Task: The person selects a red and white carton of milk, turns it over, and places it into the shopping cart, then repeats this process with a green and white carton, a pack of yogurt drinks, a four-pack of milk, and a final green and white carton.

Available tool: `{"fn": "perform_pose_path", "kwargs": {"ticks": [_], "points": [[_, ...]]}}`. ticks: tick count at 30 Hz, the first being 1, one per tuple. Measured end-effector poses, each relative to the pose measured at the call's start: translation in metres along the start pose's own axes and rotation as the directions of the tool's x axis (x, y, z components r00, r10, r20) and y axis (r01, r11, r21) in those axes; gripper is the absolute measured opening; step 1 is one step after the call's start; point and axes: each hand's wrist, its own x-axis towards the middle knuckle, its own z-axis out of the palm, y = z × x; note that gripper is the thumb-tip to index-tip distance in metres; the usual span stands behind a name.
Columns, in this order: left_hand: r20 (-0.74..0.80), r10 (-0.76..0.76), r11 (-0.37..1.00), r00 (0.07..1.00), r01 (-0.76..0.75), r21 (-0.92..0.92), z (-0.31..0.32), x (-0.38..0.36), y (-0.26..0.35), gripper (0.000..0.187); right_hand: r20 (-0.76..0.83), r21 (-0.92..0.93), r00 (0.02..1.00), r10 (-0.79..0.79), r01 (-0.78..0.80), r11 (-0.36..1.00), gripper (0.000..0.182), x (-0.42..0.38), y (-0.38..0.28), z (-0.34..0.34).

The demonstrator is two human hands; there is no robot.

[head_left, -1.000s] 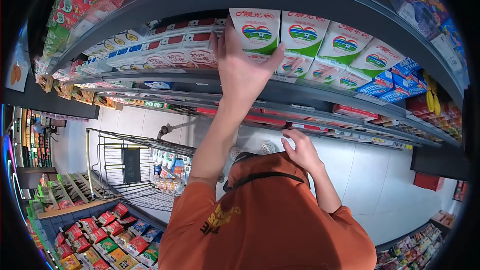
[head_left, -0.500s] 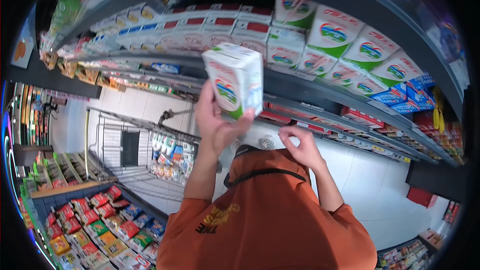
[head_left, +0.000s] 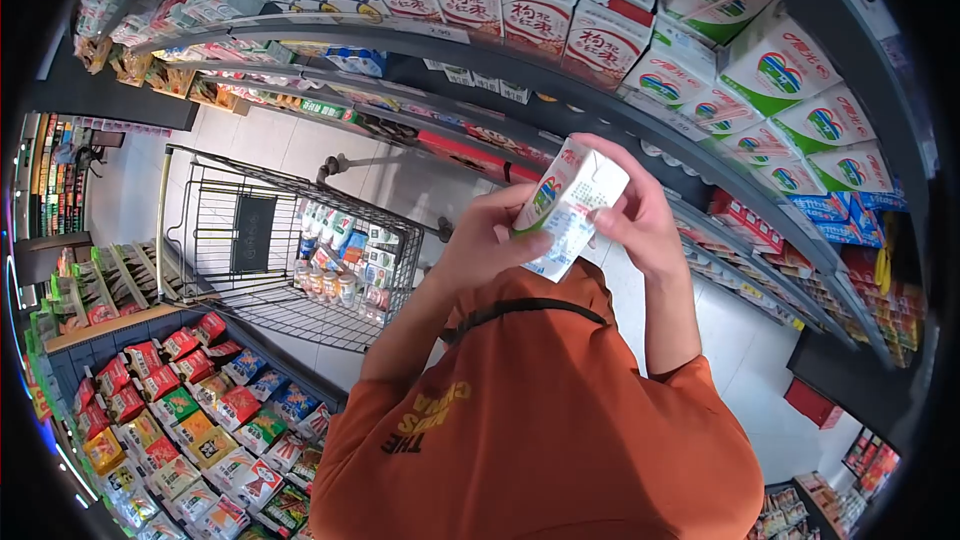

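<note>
A white milk carton (head_left: 568, 230) with red lettering, a rainbow emblem and a green corner is held tilted in front of my chest. My left hand (head_left: 492, 238) grips its left side, thumb across the lower part of a printed panel. On the opposite side, my right hand (head_left: 645, 208) wraps round the upper end, its thumb on the printed side. Beyond my hands, similar milk cartons (head_left: 780, 70) stand stacked on the shelf, beside a row of cartons with red tops (head_left: 535, 15).
A wire shopping cart (head_left: 235, 260) stands to my left, with packaged goods (head_left: 345, 265) at one end. Bagged snacks (head_left: 190, 410) fill a bin at the lower left. The dark shelf edge (head_left: 440, 32) curves across the front; a red box (head_left: 812, 402) sits to the right.
The carton has come down from near the shelf, towards my chest and right, and turned. My right hand has risen and taken hold of it alongside my left. The view has shifted.
</note>
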Motion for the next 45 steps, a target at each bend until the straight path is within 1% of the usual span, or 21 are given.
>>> {"fn": "perform_pose_path", "kwargs": {"ticks": [3,5,8,10,11,15,18,19,20,22,25,27,28,29,32,35,37,39,40,43,45], "points": [[0.024,-0.117,0.979,0.993,0.119,-0.164,-0.015,-0.004,-0.009,0.037,-0.111,0.01,0.993,0.038,-0.037,0.999,0.055,0.008,0.005,0.014],[-0.036,-0.063,0.984,0.997,0.057,-0.167,-0.018,-0.003,-0.013,0.04,-0.139,0.067,0.99,0.04,-0.031,0.997,0.056,0.015,0.012,0.017],[-0.102,-0.16,0.943,0.982,0.122,-0.309,-0.036,-0.011,-0.011,0.045,-0.132,0.168,0.989,0.064,-0.041,0.985,0.072,0.024,0.022,0.02],[-0.186,-0.135,0.958,0.973,0.08,-0.277,-0.042,-0.014,-0.006,0.05,-0.075,0.295,0.996,0.049,-0.025,0.955,0.081,0.032,0.028,0.023],[-0.246,-0.04,0.987,0.968,-0.001,-0.163,-0.04,-0.014,-0.001,0.053,-0.041,0.279,0.998,0.051,-0.037,0.96,0.09,0.037,0.027,0.029],[-0.356,0.306,0.916,0.883,-0.172,0.362,-0.044,-0.027,0.013,0.065,0.017,0.265,1.0,0.003,-0.008,0.964,0.086,0.041,0.037,0.035],[-0.142,0.542,0.54,0.829,-0.214,0.814,-0.058,-0.038,0.016,0.066,-0.121,0.004,0.989,0.081,-0.081,0.997,0.073,0.047,0.054,0.039],[-0.056,0.652,0.393,0.756,-0.275,0.878,-0.063,-0.037,0.012,0.068,-0.051,0.056,0.999,0.013,-0.01,0.998,0.064,0.052,0.056,0.042],[-0.089,0.651,0.417,0.754,-0.257,0.872,-0.066,-0.039,0.012,0.068,-0.039,0.04,0.999,0.006,-0.004,0.999,0.063,0.055,0.061,0.041],[-0.163,0.641,0.467,0.75,-0.213,0.858,-0.072,-0.048,0.012,0.067,-0.012,0.015,1.0,-0.003,0.003,1.0,0.06,0.059,0.074,0.039],[-0.311,0.504,0.629,0.806,-0.095,0.772,-0.082,-0.06,0.017,0.065,-0.036,0.009,0.995,0.097,-0.096,0.995,0.062,0.067,0.086,0.047],[-0.364,0.139,0.79,0.921,0.119,0.602,-0.101,-0.067,0.017,0.061,-0.067,-0.055,0.974,0.216,-0.22,0.974,0.061,0.08,0.097,0.054],[-0.373,-0.059,0.832,0.926,0.253,0.494,-0.114,-0.074,0.011,0.059,-0.091,-0.102,0.949,0.302,-0.311,0.945,0.06,0.084,0.105,0.058],[-0.269,-0.093,0.942,0.959,0.172,0.288,-0.137,-0.079,-0.03,0.052,-0.119,-0.147,0.914,0.388,-0.403,0.903,0.059,0.086,0.115,0.063],[-0.377,-0.327,0.937,0.867,0.35,-0.009,-0.169,-0.11,-0.061,0.043,-0.164,-0.237,0.851,0.498,-0.524,0.818,0.053,0.084,0.152,0.062],[-0.615,-0.355,0.935,0.704,0.261,-0.241,-0.201,-0.163,-0.109,0.044,-0.17,-0.251,0.826,0.538,-0.564,0.787,0.042,0.074,0.159,0.065],[-0.793,-0.404,0.914,0.456,0.227,-0.336,-0.223,-0.195,-0.127,0.047,-0.201,-0.237,0.806,0.557,-0.591,0.771,0.036,0.069,0.162,0.063],[-0.898,-0.364,0.93,0.246,0.157,-0.333,-0.261,-0.229,-0.182,0.054,-0.249,-0.234,0.791,0.558,-0.609,0.758,0.036,0.063,0.17,0.056],[-0.917,-0.366,0.93,0.161,0.024,-0.367,-0.286,-0.247,-0.218,0.055,-0.274,-0.232,0.785,0.555,-0.614,0.754,0.036,0.061,0.172,0.054],[-0.921,-0.389,0.921,-0.038,0.014,-0.389,-0.34,-0.275,-0.247,0.048,-0.332,-0.268,0.748,0.575,-0.659,0.703,0.032,0.061,0.172,0.06],[-0.94,-0.333,0.939,-0.078,0.068,-0.338,-0.379,-0.287,-0.265,0.049,-0.34,-0.295,0.752,0.565,-0.656,0.695,0.031,0.058,0.171,0.059]]}}
